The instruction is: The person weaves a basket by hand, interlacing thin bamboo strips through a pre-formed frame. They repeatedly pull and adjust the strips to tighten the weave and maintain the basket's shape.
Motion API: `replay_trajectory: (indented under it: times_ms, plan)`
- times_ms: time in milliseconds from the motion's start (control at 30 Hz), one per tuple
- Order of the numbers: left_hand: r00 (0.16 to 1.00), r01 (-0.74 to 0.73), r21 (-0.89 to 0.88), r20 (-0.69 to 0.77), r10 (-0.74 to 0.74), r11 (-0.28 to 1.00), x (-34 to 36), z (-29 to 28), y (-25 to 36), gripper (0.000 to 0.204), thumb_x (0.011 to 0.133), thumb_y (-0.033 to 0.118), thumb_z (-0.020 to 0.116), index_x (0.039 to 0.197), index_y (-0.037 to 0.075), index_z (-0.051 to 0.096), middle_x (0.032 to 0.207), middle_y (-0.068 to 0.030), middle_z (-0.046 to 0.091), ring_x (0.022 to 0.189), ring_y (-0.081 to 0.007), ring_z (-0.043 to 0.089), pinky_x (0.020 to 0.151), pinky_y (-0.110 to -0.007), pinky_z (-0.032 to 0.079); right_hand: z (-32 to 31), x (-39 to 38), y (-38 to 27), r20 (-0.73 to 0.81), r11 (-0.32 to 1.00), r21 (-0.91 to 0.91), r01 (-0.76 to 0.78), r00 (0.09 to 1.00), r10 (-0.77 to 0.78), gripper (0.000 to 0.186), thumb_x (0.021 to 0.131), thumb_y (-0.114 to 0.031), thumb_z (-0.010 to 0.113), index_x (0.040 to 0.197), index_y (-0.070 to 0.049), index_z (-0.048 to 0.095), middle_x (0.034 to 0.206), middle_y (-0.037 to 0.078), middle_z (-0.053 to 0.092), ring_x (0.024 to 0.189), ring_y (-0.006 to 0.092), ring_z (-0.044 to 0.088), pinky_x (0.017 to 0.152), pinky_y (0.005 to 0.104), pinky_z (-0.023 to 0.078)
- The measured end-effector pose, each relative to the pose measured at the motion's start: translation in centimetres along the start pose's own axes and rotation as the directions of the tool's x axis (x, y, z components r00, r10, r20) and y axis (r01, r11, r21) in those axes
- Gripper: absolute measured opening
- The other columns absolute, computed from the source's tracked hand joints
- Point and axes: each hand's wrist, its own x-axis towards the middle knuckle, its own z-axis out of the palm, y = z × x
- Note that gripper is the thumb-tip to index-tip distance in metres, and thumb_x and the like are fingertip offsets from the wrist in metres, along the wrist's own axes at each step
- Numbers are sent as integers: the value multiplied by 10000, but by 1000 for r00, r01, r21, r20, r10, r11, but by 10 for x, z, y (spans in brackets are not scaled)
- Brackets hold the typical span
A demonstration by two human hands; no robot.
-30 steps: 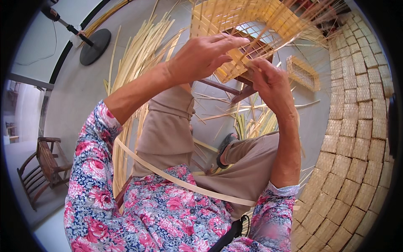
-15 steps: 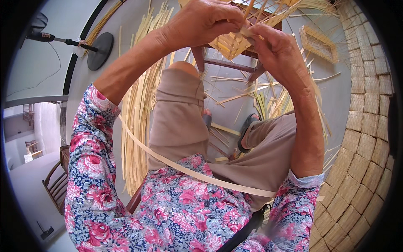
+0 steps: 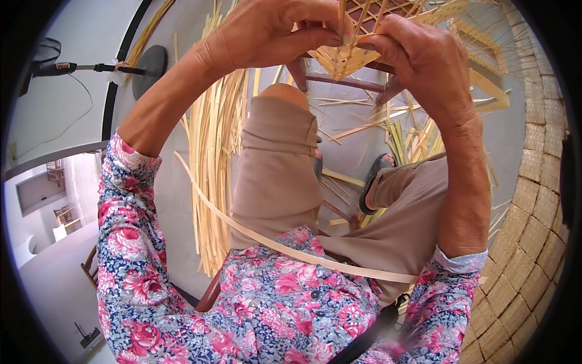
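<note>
My left hand (image 3: 273, 30) and my right hand (image 3: 418, 51) meet at the top of the view, both pinching thin bamboo strips of an open-weave bamboo piece (image 3: 357, 36) held above my knees. The fingertips of the two hands almost touch at the weave's lower corner. A long flat bamboo strip (image 3: 285, 249) runs across my lap from lower left to right. Most of the woven piece is cut off by the top edge.
A bundle of loose bamboo strips (image 3: 212, 158) lies on the grey floor to my left, and more scraps (image 3: 412, 133) lie between my feet. Woven mat panels (image 3: 533, 200) curve along the right. A wooden stool rail (image 3: 339, 82) shows under the weave. A black stand (image 3: 148, 70) sits at upper left.
The view has tilted downward, so the hands and weave sit higher in the picture. Both hands stay on the weave, drawn closer together at its corner.
</note>
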Motion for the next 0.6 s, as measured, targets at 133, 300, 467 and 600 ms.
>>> replay_trajectory:
  times_ms: [133, 300, 467, 600]
  plan:
    - [998, 26, -118, 53, -20, 993, -3, -7, 4, 44, 892, 37, 719, 933, 24, 711, 842, -84, 722, 759, -205, 733, 645, -303, 565, -15, 4, -20, -51, 998, -24, 57, 997, -58, 298, 889, -316, 741, 769, -80, 603, 631, 100, 592, 570, 294, 614, 530, 387, 471]
    - [992, -96, -87, 77, 103, 992, 3, -10, 8, 67, 897, 53, 736, 937, 21, 693, 869, -81, 712, 764, -159, 727, 641, -267, 574, -20, 6, -11, -39, 960, -107, 258, 964, -263, 380, 888, -313, 746, 682, -62, 550, 571, 101, 540, 513, 271, 580, 499, 387, 440]
    - [991, -117, -36, 60, 119, 992, 6, -12, 9, 246, 874, 117, 785, 1036, 16, 631, 965, -54, 665, 784, -141, 715, 655, -271, 582, -30, 8, -13, -44, 938, -70, 340, 938, -343, 349, 902, -301, 732, 702, -64, 573, 577, 87, 552, 505, 261, 584, 495, 381, 447]
    - [984, -158, -73, 65, 163, 985, 14, -12, 2, 276, 876, 172, 793, 1014, 15, 612, 952, -41, 631, 805, -144, 693, 673, -279, 570, -21, 9, -5, -93, 915, -69, 398, 911, -403, 329, 919, -336, 708, 748, -70, 618, 602, 78, 590, 523, 256, 608, 506, 371, 471]
